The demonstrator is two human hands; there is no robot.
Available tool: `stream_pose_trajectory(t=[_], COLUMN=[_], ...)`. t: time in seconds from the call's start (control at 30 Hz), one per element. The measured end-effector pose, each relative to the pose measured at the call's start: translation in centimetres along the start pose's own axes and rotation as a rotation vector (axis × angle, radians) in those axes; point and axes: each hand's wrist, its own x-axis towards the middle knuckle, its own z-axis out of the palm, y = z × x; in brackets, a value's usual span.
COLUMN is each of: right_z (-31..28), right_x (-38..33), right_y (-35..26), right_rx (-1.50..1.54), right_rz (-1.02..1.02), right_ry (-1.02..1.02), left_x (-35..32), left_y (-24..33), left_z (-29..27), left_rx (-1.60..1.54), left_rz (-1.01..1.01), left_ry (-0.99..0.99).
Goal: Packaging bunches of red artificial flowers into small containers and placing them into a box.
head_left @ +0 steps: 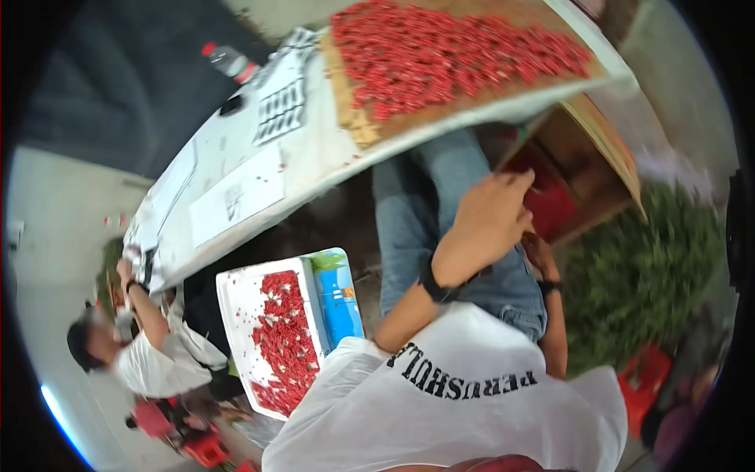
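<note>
My left hand (489,222), with a black band at its wrist, is raised over my jeans-clad lap. Its fingers are spread apart beside a cardboard box (602,145), and I see nothing held in them. Something red (543,193) lies inside that box. Lower and partly behind the left hand is my right hand (539,256), also with a dark wristband. It is near the box's lower edge, and its fingers are mostly hidden. On the table ahead, many small red pieces (448,59) are spread over a brown cardboard sheet (358,130).
Left of my legs, a white tray (240,315) of red pieces sits beside a blue panel (338,303). A bottle (228,63) and silvery strips (279,110) lie on the white table (314,145). Green foliage (641,275) fills the right. A co-worker (161,362) is at far left.
</note>
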Motion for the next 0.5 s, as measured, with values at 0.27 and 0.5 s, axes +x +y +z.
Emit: stream_pose_trajectory(t=[0.27, 0.5], right_z=[-0.6, -2.7], right_x=[4.6, 16.0], right_y=[8.4, 14.2], right_rx=[0.666, 0.935], right_rz=[0.197, 0.438], right_ry=[0.116, 0.334], left_x=[-5.0, -16.5], left_y=[-7.0, -19.7], left_z=[-8.3, -18.5], left_rx=[-0.042, 0.769], left_rz=[-0.557, -0.774], left_ry=[0.569, 0.974])
